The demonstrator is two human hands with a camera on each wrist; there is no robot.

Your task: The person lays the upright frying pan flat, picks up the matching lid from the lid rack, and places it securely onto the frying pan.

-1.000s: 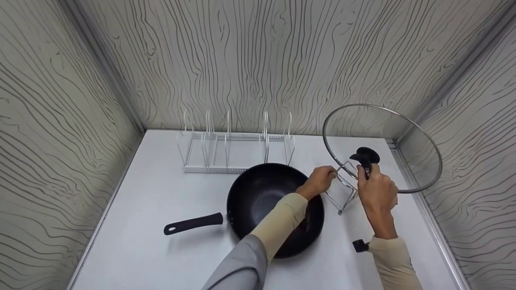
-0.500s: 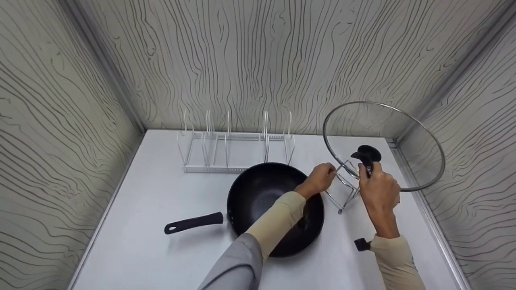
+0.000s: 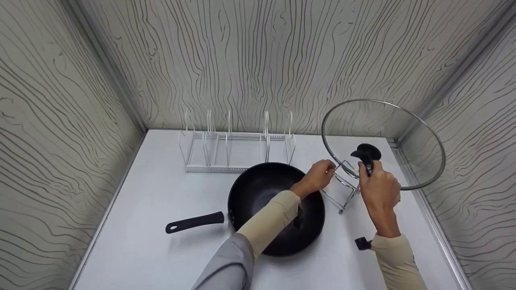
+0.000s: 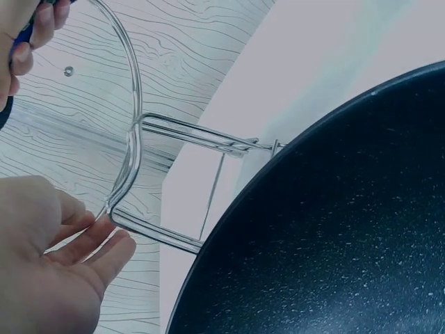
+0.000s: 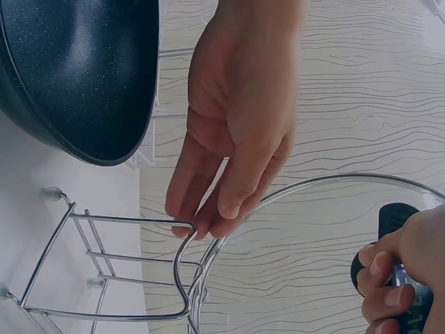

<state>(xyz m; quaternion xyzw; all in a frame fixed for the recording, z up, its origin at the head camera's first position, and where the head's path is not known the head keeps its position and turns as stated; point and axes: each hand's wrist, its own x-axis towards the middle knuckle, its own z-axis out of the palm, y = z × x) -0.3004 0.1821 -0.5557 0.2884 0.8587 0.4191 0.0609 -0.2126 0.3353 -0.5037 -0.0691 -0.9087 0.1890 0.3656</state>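
Observation:
In the head view my right hand (image 3: 380,189) grips the black handle (image 3: 365,157) of a large glass lid (image 3: 387,102), which stands tilted in a small chrome wire stand (image 3: 342,181). My left hand (image 3: 316,177) has its curled fingers at the stand's left upper corner. The left wrist view shows those fingers (image 4: 104,243) against the bent wire (image 4: 128,167). From the right wrist view, the left fingertips touch the wire corner (image 5: 186,226) close beside the lid's rim (image 5: 306,182). My left forearm crosses over a black wok (image 3: 258,193).
The wok's handle (image 3: 195,222) points left on the white table (image 3: 137,249). Behind the wok stands a white rack (image 3: 209,169) with several upright loops. Patterned walls (image 3: 250,60) rise at the back and both sides. A small black object (image 3: 363,243) is at my right cuff.
The lid's upper rim and my right hand have risen slightly. My left hand has shifted a little up and left, its forearm further left over the wok. The stand looks unmoved.

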